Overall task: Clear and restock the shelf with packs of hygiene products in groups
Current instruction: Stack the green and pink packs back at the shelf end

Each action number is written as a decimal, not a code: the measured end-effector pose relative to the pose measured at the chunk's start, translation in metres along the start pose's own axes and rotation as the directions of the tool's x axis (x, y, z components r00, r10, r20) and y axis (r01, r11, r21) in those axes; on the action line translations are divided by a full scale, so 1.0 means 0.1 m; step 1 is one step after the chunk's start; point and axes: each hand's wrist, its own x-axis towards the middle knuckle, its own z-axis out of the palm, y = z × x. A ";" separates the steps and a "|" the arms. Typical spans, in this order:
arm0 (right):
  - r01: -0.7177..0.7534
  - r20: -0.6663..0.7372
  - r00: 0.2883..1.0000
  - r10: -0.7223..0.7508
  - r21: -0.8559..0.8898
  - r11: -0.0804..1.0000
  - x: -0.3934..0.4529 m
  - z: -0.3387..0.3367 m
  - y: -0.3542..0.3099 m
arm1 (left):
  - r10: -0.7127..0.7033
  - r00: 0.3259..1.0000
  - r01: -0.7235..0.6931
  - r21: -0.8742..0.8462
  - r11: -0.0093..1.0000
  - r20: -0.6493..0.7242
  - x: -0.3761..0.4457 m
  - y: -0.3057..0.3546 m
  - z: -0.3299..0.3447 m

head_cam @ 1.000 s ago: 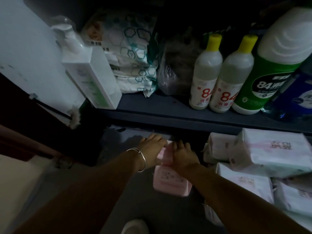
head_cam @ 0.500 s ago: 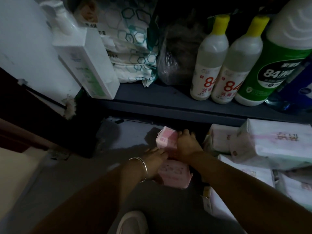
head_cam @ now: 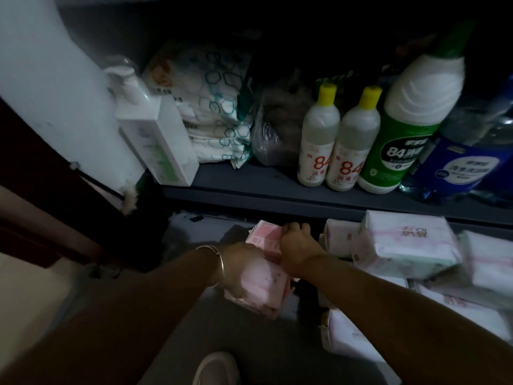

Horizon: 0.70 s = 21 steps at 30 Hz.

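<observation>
Shelving of dark grey board (head_cam: 249,187) runs above and beyond both hands, carrying a big white-and-green plastic disinfectant bottle (head_cam: 402,129) up and to the right of the grip, two small white yellow-capped bottles (head_cam: 319,143) beside it, and a white rectangular pump bottle (head_cam: 158,140) up to the left. Right of the hands, white plastic-wrapped hygiene packs (head_cam: 402,243) lie stacked on the lower level, just beside the right wrist. Between the hands sit the pink packs: the right hand (head_cam: 299,245) curls its fingers over the far pink printed pack (head_cam: 265,236), while the left hand (head_cam: 244,262), wearing a thin silver bangle (head_cam: 219,262), lies against the near pale pink soft pack (head_cam: 261,287); whether its fingers clasp it I cannot tell.
</observation>
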 end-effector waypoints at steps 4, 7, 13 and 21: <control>0.062 -0.012 0.998 -0.064 -0.097 0.993 -0.33 -0.51 -0.14 | 0.001 0.999 -0.001 -0.015 1.000 0.043 -0.42 0.15 -0.48; 0.104 -0.092 0.988 -0.122 -0.178 0.978 -0.73 -1.04 -0.17 | -0.002 1.000 0.001 -0.031 1.000 -0.026 -0.78 0.35 -0.86; 0.032 -0.286 0.952 -0.107 -0.255 0.966 -1.49 -2.07 -0.08 | 0.035 0.989 -0.035 0.002 0.999 -0.147 -1.49 0.96 -1.73; 0.034 -0.501 0.864 -0.049 -0.037 0.999 -2.37 -3.25 0.19 | 0.099 0.944 -0.074 0.093 0.993 -0.314 -2.14 1.63 -2.75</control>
